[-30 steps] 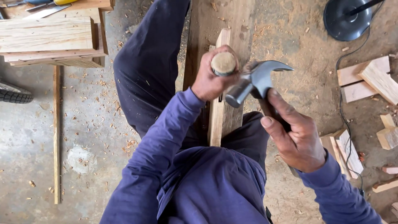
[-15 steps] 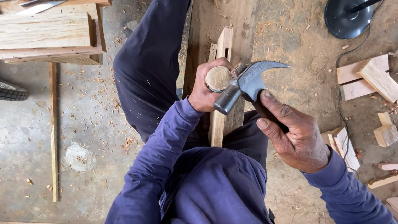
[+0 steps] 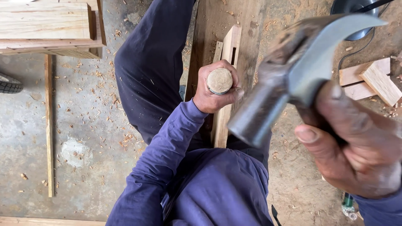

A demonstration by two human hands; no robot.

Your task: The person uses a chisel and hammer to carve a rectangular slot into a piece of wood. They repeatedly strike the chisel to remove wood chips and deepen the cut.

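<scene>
My left hand (image 3: 209, 94) grips a chisel upright; only the round wooden butt of the chisel handle (image 3: 219, 80) shows above my fist. The chisel stands on a narrow wooden plank (image 3: 229, 50) that lies along a darker board between my legs. My right hand (image 3: 356, 146) is clenched around a steel claw hammer (image 3: 293, 71), raised close to the camera and blurred, its striking face turned down and left, above and right of the chisel butt. The chisel blade is hidden under my fist.
A stack of pale boards (image 3: 46, 25) lies at the top left, with a thin wooden strip (image 3: 49, 125) running down the concrete floor. Offcut blocks (image 3: 368, 81) sit at the right on sawdust. A dark round base with a cable (image 3: 356, 16) is at the top right.
The hammer has lifted away from the chisel butt, up toward the camera and to the right. My left hand keeps the chisel on the plank.
</scene>
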